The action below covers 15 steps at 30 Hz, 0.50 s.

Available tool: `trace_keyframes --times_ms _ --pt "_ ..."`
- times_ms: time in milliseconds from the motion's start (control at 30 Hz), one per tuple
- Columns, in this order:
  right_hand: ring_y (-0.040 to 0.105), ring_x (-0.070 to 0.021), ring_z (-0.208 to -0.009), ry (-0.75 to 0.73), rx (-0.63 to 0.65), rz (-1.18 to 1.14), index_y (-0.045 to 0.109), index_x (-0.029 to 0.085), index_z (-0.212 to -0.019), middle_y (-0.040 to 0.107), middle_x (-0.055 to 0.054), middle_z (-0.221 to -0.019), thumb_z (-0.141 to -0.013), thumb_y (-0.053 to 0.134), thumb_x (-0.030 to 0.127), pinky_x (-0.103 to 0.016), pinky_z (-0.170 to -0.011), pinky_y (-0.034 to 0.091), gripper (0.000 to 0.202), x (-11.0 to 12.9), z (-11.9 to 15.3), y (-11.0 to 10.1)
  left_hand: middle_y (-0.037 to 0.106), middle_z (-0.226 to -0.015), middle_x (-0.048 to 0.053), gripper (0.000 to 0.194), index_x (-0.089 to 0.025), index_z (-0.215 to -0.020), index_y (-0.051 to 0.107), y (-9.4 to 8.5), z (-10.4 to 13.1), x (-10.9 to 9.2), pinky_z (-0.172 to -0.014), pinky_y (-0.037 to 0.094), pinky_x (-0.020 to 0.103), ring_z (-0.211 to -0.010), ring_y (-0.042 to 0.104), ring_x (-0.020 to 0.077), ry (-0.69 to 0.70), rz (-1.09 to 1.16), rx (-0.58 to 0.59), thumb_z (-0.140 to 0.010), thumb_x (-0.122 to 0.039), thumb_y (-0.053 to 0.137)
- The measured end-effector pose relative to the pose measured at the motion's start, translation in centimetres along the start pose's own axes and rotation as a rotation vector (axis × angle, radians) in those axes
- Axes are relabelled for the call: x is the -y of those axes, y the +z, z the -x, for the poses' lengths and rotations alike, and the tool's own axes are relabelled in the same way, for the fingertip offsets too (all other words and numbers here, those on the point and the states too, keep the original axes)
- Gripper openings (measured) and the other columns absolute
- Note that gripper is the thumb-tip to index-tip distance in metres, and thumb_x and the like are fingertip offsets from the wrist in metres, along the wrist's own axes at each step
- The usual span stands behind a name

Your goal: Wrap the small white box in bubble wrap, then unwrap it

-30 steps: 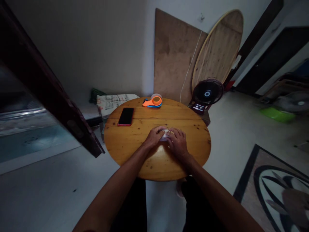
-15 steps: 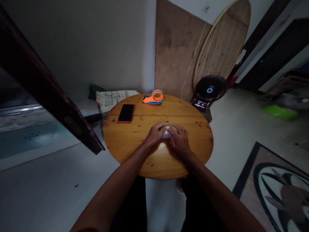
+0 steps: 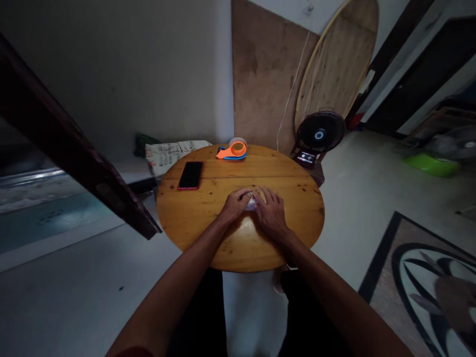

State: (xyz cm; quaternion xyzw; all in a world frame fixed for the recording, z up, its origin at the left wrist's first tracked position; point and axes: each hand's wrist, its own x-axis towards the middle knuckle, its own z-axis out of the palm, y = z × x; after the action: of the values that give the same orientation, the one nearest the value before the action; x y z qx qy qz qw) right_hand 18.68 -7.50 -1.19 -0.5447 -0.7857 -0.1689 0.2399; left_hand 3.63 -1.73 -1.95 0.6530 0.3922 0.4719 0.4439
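Note:
A small whitish, partly clear item [image 3: 250, 204] lies at the middle of the round wooden table [image 3: 208, 218], mostly covered by my hands. My left hand [image 3: 235, 204] is curled round its left side, thumb against it. From the right, my right hand [image 3: 270, 208] touches it with the thumb, while its fingers are spread somewhat and reach forward. Behind them, near the far edge, stands an orange and blue tape dispenser [image 3: 232, 151] with a roll of tape. A black phone with a red edge [image 3: 191, 175] lies flat at the left.
A black fan [image 3: 322, 134] stands beyond the table's right rear edge. Printed sacking [image 3: 163, 156] sits behind the left edge. A dark wooden post [image 3: 111, 186] slants in from the left. A round board [image 3: 340, 59] leans against the wall.
The view has shifted slightly. My right hand's fingers have spread and straightened a little over the small item; my left hand stays at its left side.

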Motion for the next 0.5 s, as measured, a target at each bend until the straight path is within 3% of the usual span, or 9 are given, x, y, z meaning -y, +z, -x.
trace_keyframes --times_ms 167,300,500 --pt "0.041 -0.0287 -0.131 -0.038 -0.037 0.005 0.064 0.022 -0.121 0.053 -0.013 -0.141 -0.094 0.046 0.02 -0.046 -0.102 0.032 0.033 -0.1 0.1 0.1 0.072 -0.111 0.007 0.03 -0.017 -0.106 0.072 -0.2 0.1 0.1 -0.099 0.047 0.033 -0.105 0.064 0.02 -0.002 0.008 0.011 -0.083 -0.022 0.054" --pt "0.046 -0.0281 -0.127 -0.032 -0.1 -0.074 0.064 0.023 -0.119 0.053 -0.013 -0.139 -0.093 0.049 0.026 -0.045 -0.099 0.035 0.03 -0.6 0.4 0.1 0.072 -0.111 0.006 0.037 -0.017 -0.108 0.073 -0.3 0.1 0.2 -0.095 0.049 0.031 -0.103 0.064 0.0198 -0.093 0.07 0.004 -0.076 -0.016 0.054" --pt "0.054 -0.0241 -0.12 0.15 -0.266 -0.249 0.063 0.02 -0.113 0.057 -0.013 -0.133 -0.092 0.045 0.023 -0.041 -0.097 0.039 0.028 -1.2 0.6 0.2 0.071 -0.108 0.006 0.06 -0.016 -0.127 0.062 -0.4 -0.5 0.1 -0.079 0.051 0.026 -0.091 0.065 0.0173 -0.214 0.232 -0.07 -0.067 -0.014 0.056"
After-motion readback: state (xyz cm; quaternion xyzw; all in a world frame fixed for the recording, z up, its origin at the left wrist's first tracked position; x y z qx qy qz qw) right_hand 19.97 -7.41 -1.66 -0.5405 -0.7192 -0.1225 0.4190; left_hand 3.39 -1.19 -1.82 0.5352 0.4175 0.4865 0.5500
